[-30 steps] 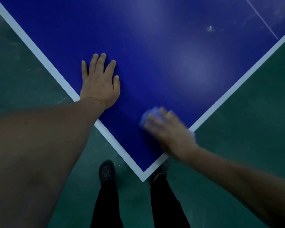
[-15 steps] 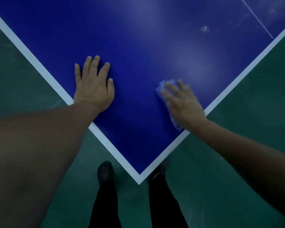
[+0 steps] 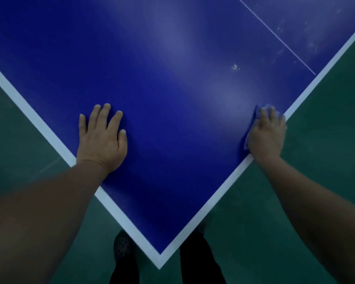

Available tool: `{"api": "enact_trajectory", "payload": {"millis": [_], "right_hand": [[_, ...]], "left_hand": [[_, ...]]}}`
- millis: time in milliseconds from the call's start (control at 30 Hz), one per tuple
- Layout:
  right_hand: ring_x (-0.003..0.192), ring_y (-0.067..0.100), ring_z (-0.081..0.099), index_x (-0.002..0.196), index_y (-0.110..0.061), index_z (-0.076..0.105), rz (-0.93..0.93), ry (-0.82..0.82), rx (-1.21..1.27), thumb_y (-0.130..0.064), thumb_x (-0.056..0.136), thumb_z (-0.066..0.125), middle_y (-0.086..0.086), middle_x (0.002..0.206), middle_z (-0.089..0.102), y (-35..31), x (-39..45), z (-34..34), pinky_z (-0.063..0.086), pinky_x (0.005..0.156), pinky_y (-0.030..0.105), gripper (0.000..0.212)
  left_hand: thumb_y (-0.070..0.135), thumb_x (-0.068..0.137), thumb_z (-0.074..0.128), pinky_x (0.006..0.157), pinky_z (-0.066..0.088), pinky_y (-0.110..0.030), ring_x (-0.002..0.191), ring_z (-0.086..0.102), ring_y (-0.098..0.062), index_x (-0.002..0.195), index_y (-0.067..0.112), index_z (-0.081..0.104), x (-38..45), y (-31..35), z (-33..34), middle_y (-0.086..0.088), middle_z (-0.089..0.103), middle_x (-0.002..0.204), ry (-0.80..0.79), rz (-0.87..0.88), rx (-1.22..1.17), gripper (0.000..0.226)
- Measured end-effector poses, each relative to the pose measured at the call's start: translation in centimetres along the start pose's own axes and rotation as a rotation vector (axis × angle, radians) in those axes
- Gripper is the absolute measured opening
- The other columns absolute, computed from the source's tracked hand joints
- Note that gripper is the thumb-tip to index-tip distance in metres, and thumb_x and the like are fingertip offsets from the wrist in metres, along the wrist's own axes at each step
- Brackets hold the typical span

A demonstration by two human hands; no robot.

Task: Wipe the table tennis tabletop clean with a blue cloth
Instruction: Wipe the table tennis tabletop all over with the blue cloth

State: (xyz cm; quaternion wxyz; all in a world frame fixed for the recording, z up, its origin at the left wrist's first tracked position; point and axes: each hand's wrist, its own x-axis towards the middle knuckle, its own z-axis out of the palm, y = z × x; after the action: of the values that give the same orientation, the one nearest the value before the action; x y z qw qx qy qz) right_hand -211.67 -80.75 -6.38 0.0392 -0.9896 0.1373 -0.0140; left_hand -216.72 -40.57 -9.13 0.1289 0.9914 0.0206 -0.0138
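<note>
Sliding outward from mid-corner, my right hand (image 3: 266, 134) pressed the cloth (image 3: 246, 140) flat against the tabletop (image 3: 162, 78) by its right white edge, my left hand (image 3: 101, 140) lay open bracing, and white smudges (image 3: 235, 67) farther up remained unwiped.
</note>
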Motion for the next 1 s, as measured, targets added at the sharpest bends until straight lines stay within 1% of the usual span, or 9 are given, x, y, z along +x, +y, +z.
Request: {"api": "enact_trajectory", "payload": {"millis": [67, 167, 267, 400, 500, 633, 767, 900, 1000], "right_hand": [[0.137, 0.039, 0.028, 0.144, -0.007, 0.041, 0.053, 0.015, -0.033, -0.007, 0.093, 0.042, 0.015, 0.153, 0.036, -1.6, 0.9, 0.1, 0.029, 0.113, 0.054, 0.051], [0.13, 0.039, 0.037, 0.14, -0.013, 0.044, -0.443, 0.029, -0.028, -0.012, 0.092, 0.041, 0.012, 0.148, 0.042, -7.0, -1.3, 1.6, 0.038, 0.106, 0.057, 0.049], [0.144, 0.035, 0.027, 0.15, -0.026, 0.034, -0.87, -0.101, -0.019, -0.023, 0.101, 0.033, 0.0, 0.159, 0.031, -7.1, -1.3, 2.1, 0.024, 0.119, 0.052, 0.049], [0.131, 0.039, 0.037, 0.145, -0.015, 0.039, -0.467, -0.025, -0.078, -0.011, 0.095, 0.041, 0.009, 0.15, 0.039, 0.6, 8.1, 0.6, 0.04, 0.106, 0.055, 0.051], [0.141, 0.039, 0.025, 0.149, -0.016, 0.032, -0.215, -0.067, -0.022, -0.014, 0.1, 0.037, 0.005, 0.156, 0.03, 3.4, 10.7, -0.1, 0.028, 0.116, 0.055, 0.049], [0.147, 0.04, 0.022, 0.154, -0.019, 0.031, -0.569, -0.105, -0.027, -0.01, 0.091, 0.036, 0.008, 0.161, 0.028, -2.2, 6.1, 1.4, 0.024, 0.12, 0.056, 0.064], [0.152, 0.033, 0.011, 0.154, -0.024, 0.031, -0.883, -0.211, 0.124, -0.034, 0.092, 0.025, 0.0, 0.164, 0.022, -13.4, 5.1, 2.8, 0.007, 0.123, 0.047, 0.063], [0.149, 0.037, 0.017, 0.152, -0.024, 0.034, -0.796, -0.172, 0.091, -0.021, 0.091, 0.038, 0.002, 0.161, 0.026, -18.7, 11.3, 2.9, 0.018, 0.12, 0.053, 0.061], [0.133, 0.037, 0.036, 0.143, -0.023, 0.039, -0.536, -0.07, -0.024, -0.013, 0.085, 0.044, 0.003, 0.151, 0.037, -10.9, 16.5, 2.5, 0.035, 0.103, 0.052, 0.059]], "left_hand": [[0.042, 0.095, 0.023, 0.122, 0.002, -0.054, 0.151, 0.011, -0.027, 0.15, 0.015, 0.037, 0.1, 0.3, -0.2, -0.01, 0.024, 0.162, -0.016, -0.015, 0.027, 0.063], [0.042, 0.094, 0.023, 0.119, 0.004, -0.055, 0.151, 0.014, -0.029, 0.15, 0.017, 0.039, 0.1, 0.7, -0.2, -0.009, 0.024, 0.162, -0.017, -0.053, 0.113, 0.064], [0.042, 0.093, 0.026, 0.119, 0.003, -0.055, 0.149, 0.016, -0.031, 0.148, 0.018, 0.042, 1.0, 3.1, -0.2, -0.009, 0.026, 0.161, 0.042, -0.14, 0.131, 0.062], [0.038, 0.093, 0.034, 0.119, 0.008, -0.056, 0.149, 0.02, -0.031, 0.146, 0.014, 0.044, 4.2, 11.9, 1.2, -0.011, 0.029, 0.16, 0.08, -0.188, 0.033, 0.06], [0.037, 0.101, 0.032, 0.123, 0.001, -0.052, 0.153, 0.004, -0.025, 0.155, 0.016, 0.029, 5.3, 17.4, 3.1, -0.007, 0.013, 0.166, 0.036, -0.285, -0.037, 0.058], [0.04, 0.1, 0.021, 0.123, -0.004, -0.05, 0.153, -0.003, -0.021, 0.157, 0.014, 0.021, 5.0, 18.7, 4.4, -0.005, 0.009, 0.166, 0.055, -0.393, -0.077, 0.062], [0.038, 0.096, 0.021, 0.123, -0.002, -0.05, 0.153, 0.001, -0.022, 0.155, 0.008, 0.024, 5.3, 18.7, 4.1, -0.011, 0.012, 0.165, 0.125, -0.44, -0.14, 0.066], [0.036, 0.096, 0.026, 0.122, 0.002, -0.054, 0.152, 0.008, -0.026, 0.152, 0.011, 0.033, 5.5, 18.6, 4.2, -0.012, 0.019, 0.163, 0.107, -0.415, -0.091, 0.062], [0.041, 0.097, 0.023, 0.122, -0.002, -0.054, 0.152, 0.006, -0.027, 0.151, 0.016, 0.038, 5.6, 18.6, 4.2, -0.01, 0.021, 0.163, 0.054, -0.4, -0.071, 0.061]]}}
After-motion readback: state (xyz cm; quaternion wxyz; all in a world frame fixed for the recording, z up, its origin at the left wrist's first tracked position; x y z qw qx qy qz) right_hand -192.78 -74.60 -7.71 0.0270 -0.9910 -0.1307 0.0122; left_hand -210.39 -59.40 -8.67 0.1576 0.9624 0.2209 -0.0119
